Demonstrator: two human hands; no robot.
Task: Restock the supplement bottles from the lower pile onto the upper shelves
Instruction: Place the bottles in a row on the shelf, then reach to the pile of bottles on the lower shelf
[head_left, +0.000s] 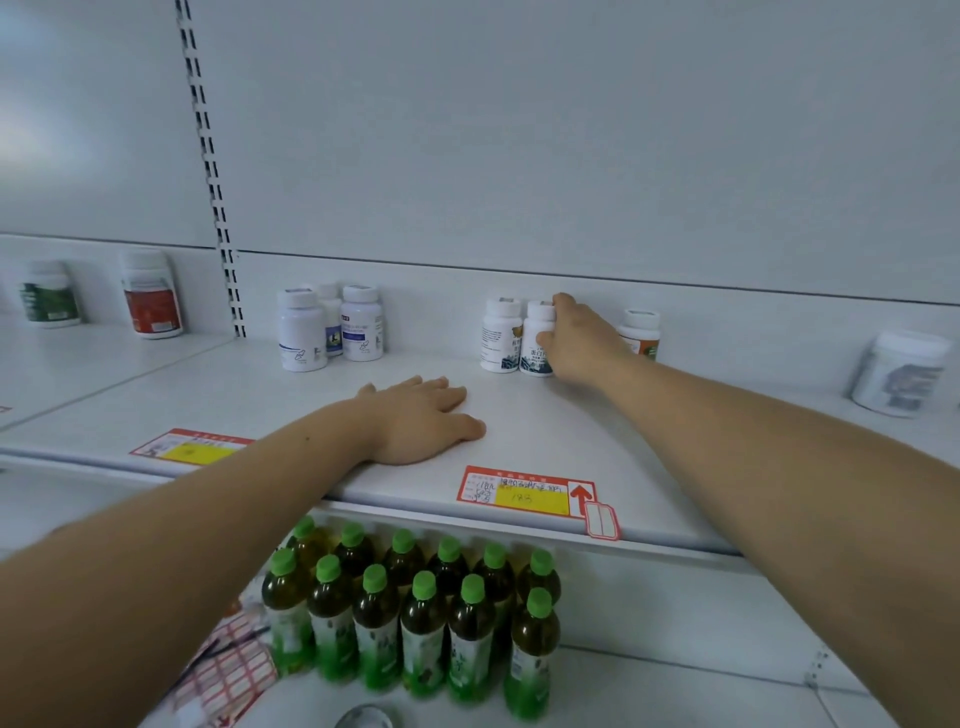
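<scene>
The white supplement bottle (537, 340) with a dark mountain print low on its label stands upright near the back of the upper shelf (519, 415), and the right hand (576, 343) has its grip closed round it, fingers curled over the cap and upper body from the bottle's right side. Touching or just beside it, on the far side from the palm, stands a second white bottle (500, 335) of like size. Behind the wrist of the gripping hand an orange-labelled bottle (641, 332) is partly hidden. Well off to the left of the grip a cluster of three white bottles (332, 327) with blue marks sits against the back panel; well off to the right stands a wider white tub (901, 371), blurred.

The left hand (421, 421) lies flat on the shelf, nearer the front edge than the grip, fingers straight, holding nothing.

As a judgement: this bottle looks to be at the point of being set down or squared up in its row, so one placement is nearly done. Only a few bottles stand on this shelf with wide gaps between groups, so much restocking seems left. The lower pile itself cannot be seen; below the shelf edge only green-capped drink bottles (410, 623) show. Red-and-yellow price tags (527, 491) lie along the front edge.

On the next bay left, a green-labelled bottle (49, 296) and a red-labelled bottle (150, 296) stand apart.
</scene>
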